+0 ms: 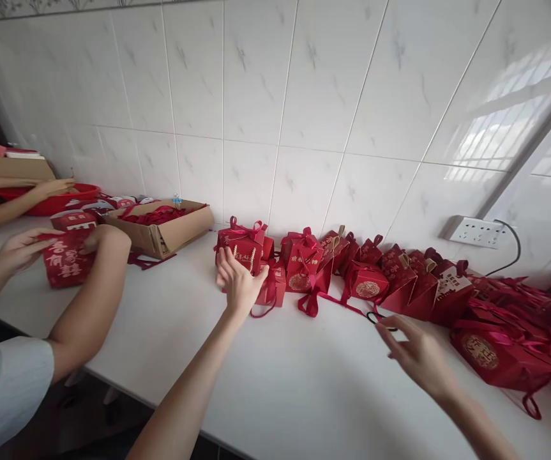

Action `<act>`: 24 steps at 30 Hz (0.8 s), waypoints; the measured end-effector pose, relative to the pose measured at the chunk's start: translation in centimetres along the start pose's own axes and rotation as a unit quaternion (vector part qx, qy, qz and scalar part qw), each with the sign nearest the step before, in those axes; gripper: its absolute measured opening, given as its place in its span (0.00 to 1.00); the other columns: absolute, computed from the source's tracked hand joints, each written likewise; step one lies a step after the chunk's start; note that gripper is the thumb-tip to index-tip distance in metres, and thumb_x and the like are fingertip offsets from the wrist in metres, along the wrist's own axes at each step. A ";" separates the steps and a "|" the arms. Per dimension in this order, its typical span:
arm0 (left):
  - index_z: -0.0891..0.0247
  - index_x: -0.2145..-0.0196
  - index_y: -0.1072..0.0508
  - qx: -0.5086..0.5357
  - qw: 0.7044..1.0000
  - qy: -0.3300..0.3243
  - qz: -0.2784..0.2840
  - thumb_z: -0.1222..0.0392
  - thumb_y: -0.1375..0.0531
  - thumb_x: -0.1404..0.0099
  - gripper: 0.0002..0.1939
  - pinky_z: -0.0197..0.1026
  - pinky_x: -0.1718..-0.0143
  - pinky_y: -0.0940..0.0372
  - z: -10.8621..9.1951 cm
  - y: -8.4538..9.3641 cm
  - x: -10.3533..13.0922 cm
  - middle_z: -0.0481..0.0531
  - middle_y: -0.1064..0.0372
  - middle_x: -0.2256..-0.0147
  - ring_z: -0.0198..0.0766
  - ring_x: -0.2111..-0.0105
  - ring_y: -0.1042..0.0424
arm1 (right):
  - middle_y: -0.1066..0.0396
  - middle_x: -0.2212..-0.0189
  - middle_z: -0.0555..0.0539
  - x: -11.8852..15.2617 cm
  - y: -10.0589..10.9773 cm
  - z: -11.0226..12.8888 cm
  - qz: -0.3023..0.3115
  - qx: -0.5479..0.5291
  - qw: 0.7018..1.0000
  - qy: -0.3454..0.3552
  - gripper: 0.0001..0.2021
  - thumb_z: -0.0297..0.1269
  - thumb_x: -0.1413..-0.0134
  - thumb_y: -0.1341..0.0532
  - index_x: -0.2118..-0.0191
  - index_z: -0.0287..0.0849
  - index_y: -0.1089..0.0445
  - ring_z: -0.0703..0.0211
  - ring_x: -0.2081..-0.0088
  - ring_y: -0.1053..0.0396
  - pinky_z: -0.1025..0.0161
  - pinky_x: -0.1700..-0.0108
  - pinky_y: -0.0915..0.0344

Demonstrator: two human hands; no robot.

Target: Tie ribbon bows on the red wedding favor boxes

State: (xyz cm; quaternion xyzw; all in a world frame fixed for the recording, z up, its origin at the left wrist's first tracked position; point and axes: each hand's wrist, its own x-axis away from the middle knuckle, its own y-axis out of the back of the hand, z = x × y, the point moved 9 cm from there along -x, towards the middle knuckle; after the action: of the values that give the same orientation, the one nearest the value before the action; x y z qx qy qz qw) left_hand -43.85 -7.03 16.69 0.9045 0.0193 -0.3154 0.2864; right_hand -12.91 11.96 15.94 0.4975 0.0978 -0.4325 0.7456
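My left hand (239, 281) has its fingers spread against the front of a red gift box (241, 241) with a ribbon bow and gold cord; it is not closed round the box. Beside that hand is a smaller red box (275, 284) with a ribbon loop. My right hand (416, 354) reaches over the white table with thumb and index finger apart. At its index fingertip lies a thin black loop (375, 315); whether the finger touches it cannot be made out. A red ribbon (337, 299) trails across the table towards this loop.
Several red gift boxes (402, 275) line the tiled wall, with a larger hexagonal one (505, 351) at right. A power strip (477, 231) is on the wall. Leftward stand a cardboard box (160, 233) of ribbons and a co-worker's hands (21, 249) holding a red box (69, 259).
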 end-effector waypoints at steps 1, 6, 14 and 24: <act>0.77 0.37 0.57 -0.003 1.000 0.006 -0.003 0.44 0.39 0.44 0.50 0.64 0.42 0.49 -0.1 -0.3 -0.4 0.79 0.57 0.37 0.64 0.36 0.55 | 0.27 0.73 0.47 -0.5 -1.5 0.6 0.003 -0.023 1.000 0.017 0.17 0.53 0.42 0.45 0.71 0.47 0.30 0.56 0.79 0.30 0.61 0.82 0.32; 0.78 0.36 0.57 -0.025 1.000 -0.012 -0.009 0.48 0.35 0.49 0.53 0.63 0.41 0.52 -0.5 -1.1 -2.2 0.79 0.56 0.36 0.62 0.35 0.57 | 0.28 0.68 0.42 -0.5 -5.1 -0.2 -0.037 -0.083 0.995 0.036 0.13 0.45 0.40 0.47 0.70 0.45 0.32 0.56 0.74 0.30 0.63 0.82 0.35; 0.76 0.37 0.56 0.026 0.997 -0.052 -0.049 0.55 0.32 0.54 0.55 0.65 0.43 0.48 -0.5 1.6 -4.3 0.77 0.45 0.44 0.64 0.41 0.43 | 0.30 0.70 0.43 0.8 -5.1 -3.6 -0.042 -0.146 0.988 -0.032 0.11 0.42 0.44 0.45 0.71 0.43 0.31 0.57 0.72 0.33 0.63 0.76 0.35; 0.66 0.36 0.61 0.217 0.917 -0.336 0.000 0.50 0.33 0.48 0.53 0.56 0.55 0.32 -11.6 -4.0 13.8 0.73 0.48 0.45 0.55 0.49 0.35 | 0.31 0.66 0.43 1.4 -3.8 -10.3 -0.191 -0.282 0.904 -0.259 0.19 0.52 0.42 0.53 0.65 0.43 0.34 0.54 0.63 0.32 0.58 0.65 0.33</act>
State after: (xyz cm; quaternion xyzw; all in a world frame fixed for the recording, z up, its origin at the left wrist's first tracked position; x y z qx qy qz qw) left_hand -27.21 0.45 13.98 0.7854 -0.1470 -0.5969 0.0726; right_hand -11.95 19.25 7.66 0.1092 0.1124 -0.6346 0.7568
